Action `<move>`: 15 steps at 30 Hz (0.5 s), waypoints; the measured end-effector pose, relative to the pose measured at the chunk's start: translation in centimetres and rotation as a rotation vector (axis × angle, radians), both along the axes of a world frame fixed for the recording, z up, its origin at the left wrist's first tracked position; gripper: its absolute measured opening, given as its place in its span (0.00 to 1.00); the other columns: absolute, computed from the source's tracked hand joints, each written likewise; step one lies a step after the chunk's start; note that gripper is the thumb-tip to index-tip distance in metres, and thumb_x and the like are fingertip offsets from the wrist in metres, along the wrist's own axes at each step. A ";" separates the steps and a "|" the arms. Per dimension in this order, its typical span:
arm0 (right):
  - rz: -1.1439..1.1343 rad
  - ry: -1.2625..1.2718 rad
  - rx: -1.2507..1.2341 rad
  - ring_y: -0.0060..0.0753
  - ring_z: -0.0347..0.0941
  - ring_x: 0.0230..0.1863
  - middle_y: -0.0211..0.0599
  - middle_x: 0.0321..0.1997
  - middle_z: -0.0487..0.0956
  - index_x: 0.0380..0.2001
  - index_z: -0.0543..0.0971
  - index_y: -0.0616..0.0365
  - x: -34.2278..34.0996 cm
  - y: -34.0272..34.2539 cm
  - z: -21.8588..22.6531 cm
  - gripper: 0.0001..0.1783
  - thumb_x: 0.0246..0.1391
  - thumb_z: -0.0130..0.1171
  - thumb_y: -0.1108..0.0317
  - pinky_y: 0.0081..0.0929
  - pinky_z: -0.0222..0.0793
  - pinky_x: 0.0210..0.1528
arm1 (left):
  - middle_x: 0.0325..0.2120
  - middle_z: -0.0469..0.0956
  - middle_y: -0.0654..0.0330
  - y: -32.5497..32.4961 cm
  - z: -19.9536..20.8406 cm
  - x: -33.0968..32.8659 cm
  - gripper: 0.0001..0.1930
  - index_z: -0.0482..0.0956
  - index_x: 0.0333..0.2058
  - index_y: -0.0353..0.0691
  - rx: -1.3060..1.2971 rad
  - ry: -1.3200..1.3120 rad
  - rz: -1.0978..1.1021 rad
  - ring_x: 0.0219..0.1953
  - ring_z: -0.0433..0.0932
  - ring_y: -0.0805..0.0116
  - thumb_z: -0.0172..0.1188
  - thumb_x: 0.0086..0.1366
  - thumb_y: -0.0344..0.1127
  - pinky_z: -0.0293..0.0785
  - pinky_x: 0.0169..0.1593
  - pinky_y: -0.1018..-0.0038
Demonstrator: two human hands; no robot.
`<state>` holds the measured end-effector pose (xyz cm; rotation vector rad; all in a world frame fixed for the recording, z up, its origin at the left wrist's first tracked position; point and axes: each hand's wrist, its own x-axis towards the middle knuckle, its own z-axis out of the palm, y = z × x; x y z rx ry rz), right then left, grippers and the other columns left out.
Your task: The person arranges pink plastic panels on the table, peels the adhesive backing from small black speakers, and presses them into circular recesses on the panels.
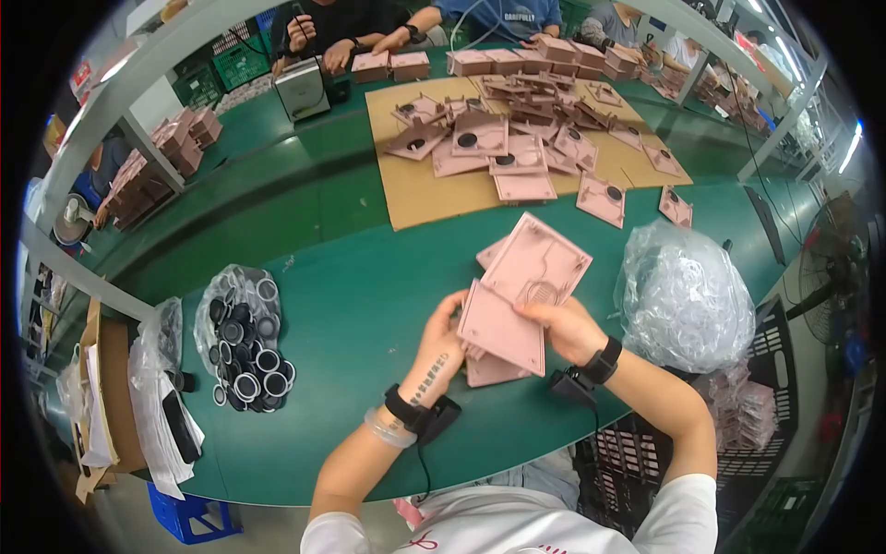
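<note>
Between my two hands, above the green table (337,305), is a small stack of square pink plastic panels (503,328). My left hand (443,337) grips the stack from its left side, fingers hidden beneath. My right hand (568,328) holds the right side, thumb on top of an upper panel (537,258) with a round grille and a thin raised line. The panels are fanned at different angles, and the lower ones show only in part. Both wrists wear black straps with small dark devices.
Round black-and-white parts (245,346) spill from a clear bag at left. Pink panels with black discs (480,134) pile on a cardboard sheet (401,198). A stuffed plastic bag (683,295) lies right, above a black crate (784,388). Co-workers sit across the table beside a grey box (302,90).
</note>
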<state>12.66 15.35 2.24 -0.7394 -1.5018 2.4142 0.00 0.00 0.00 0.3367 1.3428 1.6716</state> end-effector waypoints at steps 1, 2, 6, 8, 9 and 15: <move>-0.040 -0.020 -0.024 0.35 0.68 0.56 0.39 0.56 0.72 0.58 0.63 0.61 0.7 0.8 0.3 0.29 0.53 0.59 0.73 0.38 0.63 0.60 | 0.43 0.76 0.62 0.2 0.1 0.1 0.21 0.65 0.56 0.40 0.035 0.059 0.023 0.45 0.73 0.75 0.53 0.64 0.29 0.69 0.49 0.79; -0.100 -0.019 -0.048 0.35 0.72 0.52 0.39 0.52 0.75 0.54 0.68 0.64 0.5 1.2 0.1 0.24 0.53 0.58 0.74 0.38 0.67 0.57 | 0.43 0.76 0.62 0.0 -0.1 -1.0 0.17 0.68 0.53 0.38 0.072 0.139 0.025 0.44 0.73 0.76 0.53 0.65 0.31 0.69 0.49 0.79; -0.192 -0.038 -0.227 0.34 0.76 0.45 0.39 0.46 0.78 0.46 0.74 0.65 1.6 5.7 -0.2 0.15 0.53 0.57 0.76 0.36 0.72 0.51 | 0.40 0.77 0.64 -0.8 0.3 -4.1 0.13 0.73 0.49 0.37 0.082 0.344 0.199 0.41 0.73 0.76 0.51 0.66 0.31 0.70 0.46 0.80; -0.219 -0.040 -0.316 0.34 0.76 0.44 0.39 0.45 0.78 0.44 0.75 0.64 1.8 6.8 -0.5 0.13 0.53 0.56 0.77 0.36 0.72 0.50 | 0.41 0.77 0.58 -1.1 1.1 -5.7 0.15 0.74 0.48 0.38 0.128 0.484 0.331 0.42 0.75 0.74 0.53 0.62 0.26 0.69 0.47 0.81; -0.258 -0.004 -0.257 0.33 0.76 0.45 0.38 0.45 0.78 0.44 0.75 0.63 1.8 7.2 -0.5 0.13 0.54 0.57 0.76 0.36 0.72 0.50 | 0.41 0.77 0.58 -1.3 1.6 -6.4 0.15 0.74 0.48 0.38 0.124 0.490 0.324 0.42 0.75 0.74 0.53 0.62 0.26 0.69 0.47 0.81; -0.493 0.176 -0.099 0.33 0.74 0.49 0.35 0.47 0.77 0.46 0.74 0.61 1.5 6.5 0.1 0.15 0.54 0.58 0.75 0.37 0.69 0.53 | 0.51 0.71 0.49 -2.8 1.9 -8.9 0.21 0.73 0.51 0.45 -0.357 1.458 -0.029 0.56 0.67 0.57 0.60 0.57 0.32 0.59 0.58 0.60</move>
